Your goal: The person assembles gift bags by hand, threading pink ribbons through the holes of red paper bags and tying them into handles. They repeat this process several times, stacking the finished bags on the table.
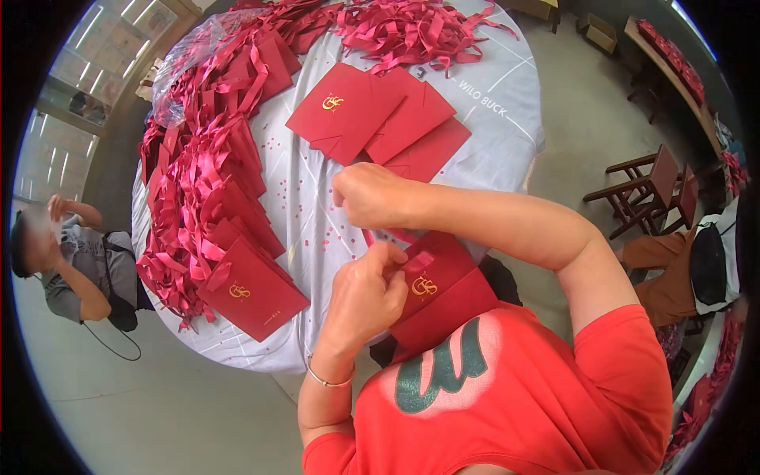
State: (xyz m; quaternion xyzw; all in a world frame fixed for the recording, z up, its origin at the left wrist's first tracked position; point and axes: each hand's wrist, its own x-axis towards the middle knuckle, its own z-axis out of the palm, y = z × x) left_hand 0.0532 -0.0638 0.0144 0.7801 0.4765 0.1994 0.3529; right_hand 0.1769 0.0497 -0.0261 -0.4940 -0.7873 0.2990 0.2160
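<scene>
A red paper bag with a gold emblem (443, 277) lies at the near table edge, against my body. My left hand (368, 297) is closed at the bag's top edge, thumb and fingertips pinched on its pink ribbon (402, 235). Just beyond, my right hand (374, 196) is closed above the tablecloth, fingers curled in; what it holds is hidden. The ribbon shows between both hands. Flat red bags (346, 107) lie fanned out beyond my right hand.
Ribboned red bags (257, 289) line the table's left side. Loose ribbons (416, 36) are heaped at the far edge of the white tablecloth (305, 214). One person (87, 265) is at left, another (669, 265) at right near wooden chairs (653, 182).
</scene>
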